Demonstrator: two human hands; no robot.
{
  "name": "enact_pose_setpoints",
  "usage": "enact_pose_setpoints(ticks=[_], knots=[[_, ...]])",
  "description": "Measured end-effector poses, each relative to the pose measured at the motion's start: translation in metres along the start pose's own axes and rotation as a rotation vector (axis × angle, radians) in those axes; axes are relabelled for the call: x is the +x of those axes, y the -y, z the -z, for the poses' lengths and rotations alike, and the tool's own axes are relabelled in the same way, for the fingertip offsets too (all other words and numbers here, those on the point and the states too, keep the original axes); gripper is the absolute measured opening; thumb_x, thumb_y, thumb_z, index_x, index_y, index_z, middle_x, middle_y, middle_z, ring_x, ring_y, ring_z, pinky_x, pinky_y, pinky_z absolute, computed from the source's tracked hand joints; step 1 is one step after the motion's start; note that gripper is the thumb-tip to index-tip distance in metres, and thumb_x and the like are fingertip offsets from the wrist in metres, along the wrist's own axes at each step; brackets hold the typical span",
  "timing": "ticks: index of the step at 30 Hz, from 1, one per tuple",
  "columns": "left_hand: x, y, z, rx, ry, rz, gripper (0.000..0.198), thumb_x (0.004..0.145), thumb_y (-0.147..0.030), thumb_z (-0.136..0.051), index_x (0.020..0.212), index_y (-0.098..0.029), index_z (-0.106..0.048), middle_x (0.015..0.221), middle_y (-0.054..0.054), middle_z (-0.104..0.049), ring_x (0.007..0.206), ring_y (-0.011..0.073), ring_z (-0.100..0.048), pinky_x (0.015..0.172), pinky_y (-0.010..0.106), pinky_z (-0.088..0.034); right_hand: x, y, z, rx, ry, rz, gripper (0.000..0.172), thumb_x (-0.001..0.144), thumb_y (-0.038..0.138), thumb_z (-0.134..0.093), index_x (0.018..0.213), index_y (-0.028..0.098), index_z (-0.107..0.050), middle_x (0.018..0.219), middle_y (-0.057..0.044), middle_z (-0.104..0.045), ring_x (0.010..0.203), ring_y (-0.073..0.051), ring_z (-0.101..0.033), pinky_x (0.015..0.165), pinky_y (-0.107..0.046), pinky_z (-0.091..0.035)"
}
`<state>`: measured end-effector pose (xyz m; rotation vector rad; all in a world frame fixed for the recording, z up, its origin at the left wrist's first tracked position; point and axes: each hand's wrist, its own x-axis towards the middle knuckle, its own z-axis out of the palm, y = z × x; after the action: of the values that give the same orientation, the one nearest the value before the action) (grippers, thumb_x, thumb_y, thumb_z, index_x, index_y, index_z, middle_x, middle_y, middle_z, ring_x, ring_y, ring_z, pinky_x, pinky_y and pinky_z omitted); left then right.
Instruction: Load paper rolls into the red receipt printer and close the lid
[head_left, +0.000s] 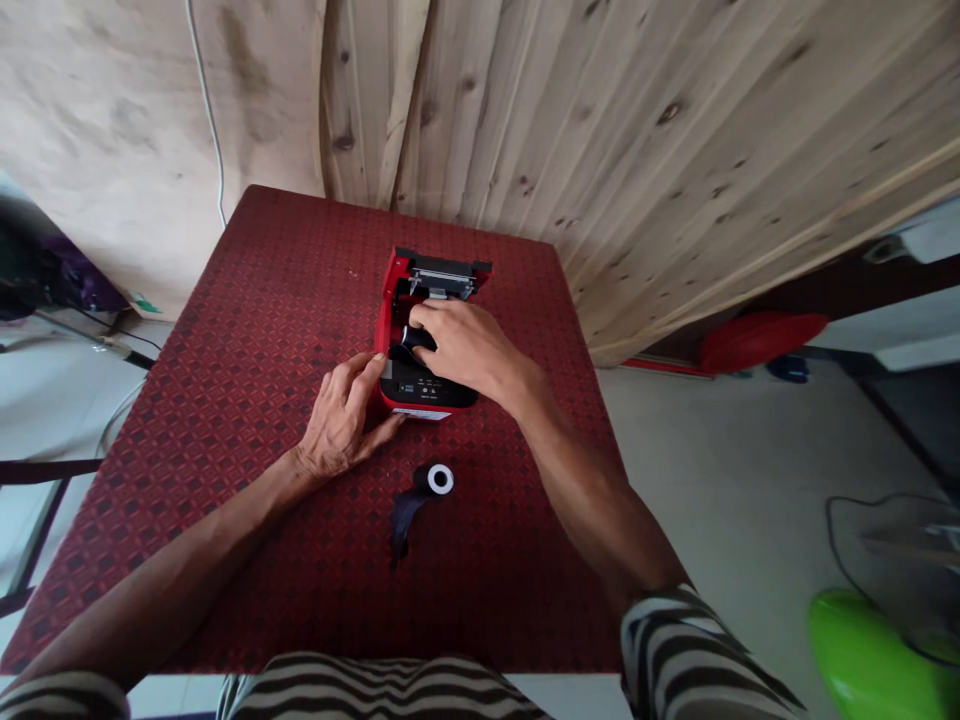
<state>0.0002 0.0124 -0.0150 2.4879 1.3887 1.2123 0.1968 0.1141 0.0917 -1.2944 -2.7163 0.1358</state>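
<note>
A red and black label printer (431,408) stands on the table with its lid (442,272) raised, hinged at the back. My left hand (341,412) grips the printer's front left corner, fingers along its side and thumb at the front base. Inside the printer, my right hand (472,345) pinches a black ribbon roll (416,338); the hand hides most of the roll and the compartment. Nearer to me, a second black ribbon roll (435,479) with a white core lies on its side on the table, a loose strip trailing toward me.
The dark red patterned table (225,330) backs onto a wooden plank wall (510,120). A white cable (206,95) hangs on the wall at the left. Right of the table, a red rounded object (761,338) and a bright green object (870,655) are on the floor side.
</note>
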Motion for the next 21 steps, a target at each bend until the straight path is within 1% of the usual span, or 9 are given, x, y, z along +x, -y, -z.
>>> enact_pose_setpoints(ticks=[3, 6, 9, 10, 12, 14, 16, 18, 21], knots=[[0.0, 0.0, 0.0, 0.002, -0.005, -0.001, 0.085, 0.098, -0.047, -0.068, 0.165, -0.019, -0.023, 0.144, 0.022, -0.056, 0.131, 0.0348, -0.06, 0.102, 0.051, -0.058, -0.009, 0.004, 0.001, 0.008, -0.085, -0.017, 0.016, 0.087, 0.008, -0.07, 0.1, 0.018, -0.071, 0.107, -0.011, -0.078, 0.102, -0.027, -0.072, 0.085, -0.038, -0.057], [0.001, 0.0, -0.001, 0.003, -0.011, -0.016, 0.085, 0.099, -0.047, -0.068, 0.165, -0.018, -0.023, 0.143, 0.022, -0.056, 0.13, 0.0346, -0.06, 0.102, 0.05, -0.058, -0.028, 0.002, 0.008, 0.126, -0.252, -0.042, 0.019, 0.086, 0.01, -0.071, 0.102, 0.019, -0.072, 0.108, -0.009, -0.078, 0.103, -0.026, -0.072, 0.091, -0.041, -0.059], [0.001, 0.0, -0.001, -0.003, -0.017, -0.018, 0.086, 0.098, -0.046, -0.07, 0.164, -0.018, -0.024, 0.143, 0.023, -0.056, 0.13, 0.0348, -0.061, 0.102, 0.051, -0.059, -0.063, -0.004, 0.018, 0.354, -0.447, -0.088, 0.02, 0.088, 0.019, -0.075, 0.107, 0.022, -0.072, 0.108, -0.005, -0.078, 0.097, -0.022, -0.073, 0.09, -0.04, -0.06], [0.001, 0.0, -0.001, -0.006, -0.016, -0.017, 0.086, 0.098, -0.046, -0.07, 0.164, -0.018, -0.024, 0.143, 0.023, -0.055, 0.13, 0.0347, -0.061, 0.103, 0.051, -0.059, -0.078, -0.006, 0.019, 0.456, -0.487, -0.118, 0.022, 0.088, 0.023, -0.077, 0.109, 0.023, -0.071, 0.106, -0.004, -0.078, 0.094, -0.021, -0.074, 0.088, -0.039, -0.061], [0.001, 0.001, -0.001, -0.014, -0.011, -0.017, 0.087, 0.097, -0.046, -0.071, 0.164, -0.018, -0.023, 0.144, 0.023, -0.055, 0.133, 0.0346, -0.059, 0.106, 0.051, -0.058, -0.11, -0.009, 0.016, 0.676, -0.506, -0.2, 0.027, 0.086, 0.03, -0.081, 0.11, 0.025, -0.071, 0.103, -0.002, -0.078, 0.09, -0.019, -0.074, 0.084, -0.037, -0.062], [0.001, 0.003, -0.001, -0.021, -0.004, -0.027, 0.089, 0.096, -0.046, -0.072, 0.165, -0.018, -0.023, 0.146, 0.023, -0.053, 0.135, 0.0349, -0.058, 0.109, 0.052, -0.056, -0.14, -0.01, 0.003, 0.864, -0.477, -0.295, 0.03, 0.084, 0.033, -0.083, 0.11, 0.025, -0.07, 0.102, -0.001, -0.078, 0.09, -0.019, -0.075, 0.082, -0.035, -0.063], [0.002, 0.005, -0.002, -0.016, 0.0, -0.043, 0.091, 0.095, -0.048, -0.073, 0.164, -0.017, -0.022, 0.147, 0.023, -0.052, 0.137, 0.0359, -0.057, 0.11, 0.052, -0.056, -0.163, -0.01, -0.02, 0.974, -0.454, -0.391, 0.03, 0.083, 0.033, -0.084, 0.109, 0.025, -0.07, 0.104, -0.002, -0.078, 0.093, -0.019, -0.076, 0.084, -0.035, -0.063], [0.002, 0.006, -0.003, -0.007, 0.006, -0.049, 0.092, 0.094, -0.05, -0.073, 0.164, -0.016, -0.022, 0.147, 0.024, -0.051, 0.138, 0.037, -0.056, 0.111, 0.053, -0.055, -0.179, -0.008, -0.047, 1.029, -0.463, -0.478, 0.031, 0.081, 0.032, -0.084, 0.107, 0.025, -0.069, 0.105, -0.003, -0.079, 0.094, -0.019, -0.076, 0.086, -0.036, -0.063], [0.004, 0.008, -0.003, -0.025, -0.009, -0.066, 0.093, 0.093, -0.049, -0.075, 0.164, -0.017, -0.024, 0.148, 0.023, -0.051, 0.139, 0.0374, -0.054, 0.113, 0.053, -0.053, -0.191, -0.006, -0.08, 1.041, -0.527, -0.589, 0.033, 0.076, 0.033, -0.087, 0.103, 0.025, -0.069, 0.1, -0.002, -0.079, 0.091, -0.019, -0.077, 0.085, -0.036, -0.062]])
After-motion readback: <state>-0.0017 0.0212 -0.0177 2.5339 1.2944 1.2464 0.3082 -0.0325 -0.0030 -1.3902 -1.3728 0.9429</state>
